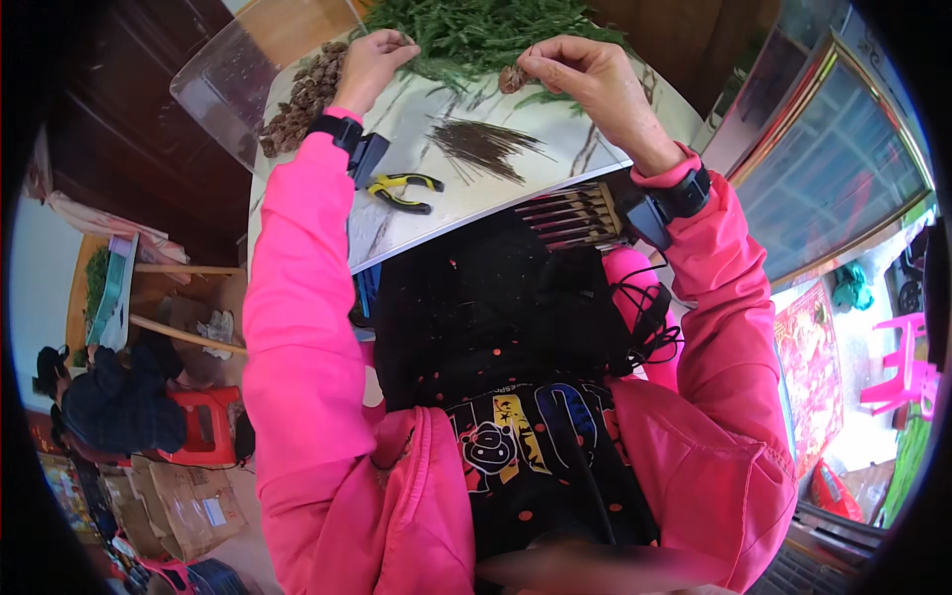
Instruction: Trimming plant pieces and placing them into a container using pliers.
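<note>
Between the thumb and fingertips of my right hand (600, 87) is a small brown pine cone (512, 78), raised over the tabletop. My left hand (373, 69) is closed, its fingertips pressed together at the edge of the green branches (476, 35); whether anything thin is in them I cannot make out. Beside that wrist lies a pile of brown pine cones (307, 94). A loose bundle of thin brown wires or stems (486, 147) is spread on the marble-patterned table (397, 134) between my arms. Yellow-and-black pliers (405, 191) rest near the table's front edge.
A clear plastic sheet or lid (223, 84) leans by the pine cones. Under the table edge at right is a rack of several slats (575, 216). A person (124, 397) sits on a red stool (203, 426) at far left. Pink chairs (902, 367) stand at far right.
</note>
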The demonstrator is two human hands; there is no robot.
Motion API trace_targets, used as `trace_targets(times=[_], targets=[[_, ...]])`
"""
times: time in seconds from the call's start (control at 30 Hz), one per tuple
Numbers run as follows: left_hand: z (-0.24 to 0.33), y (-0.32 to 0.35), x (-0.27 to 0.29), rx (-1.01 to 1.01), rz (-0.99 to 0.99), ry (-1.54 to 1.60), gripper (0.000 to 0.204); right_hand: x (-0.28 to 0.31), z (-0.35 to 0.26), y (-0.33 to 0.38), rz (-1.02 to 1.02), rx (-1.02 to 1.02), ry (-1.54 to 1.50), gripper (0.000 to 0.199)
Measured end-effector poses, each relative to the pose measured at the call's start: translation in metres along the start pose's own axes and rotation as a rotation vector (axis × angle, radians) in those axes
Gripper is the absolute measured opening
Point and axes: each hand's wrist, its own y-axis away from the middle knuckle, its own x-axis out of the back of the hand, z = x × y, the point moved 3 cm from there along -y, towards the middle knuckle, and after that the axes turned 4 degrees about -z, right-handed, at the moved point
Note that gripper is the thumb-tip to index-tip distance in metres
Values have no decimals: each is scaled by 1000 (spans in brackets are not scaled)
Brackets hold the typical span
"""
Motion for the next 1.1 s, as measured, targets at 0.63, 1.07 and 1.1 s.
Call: trace_targets(times=[0.63,1.07,1.1], targets=[[57,190,96,104,380,336,16,-175,-45,-44,-437,97,373,24],[62,209,68,1,379,280,12,-180,-45,-44,-478,62,511,20],[62,209,67,-10,398,284,12,-179,-45,-44,-474,58,510,20]])
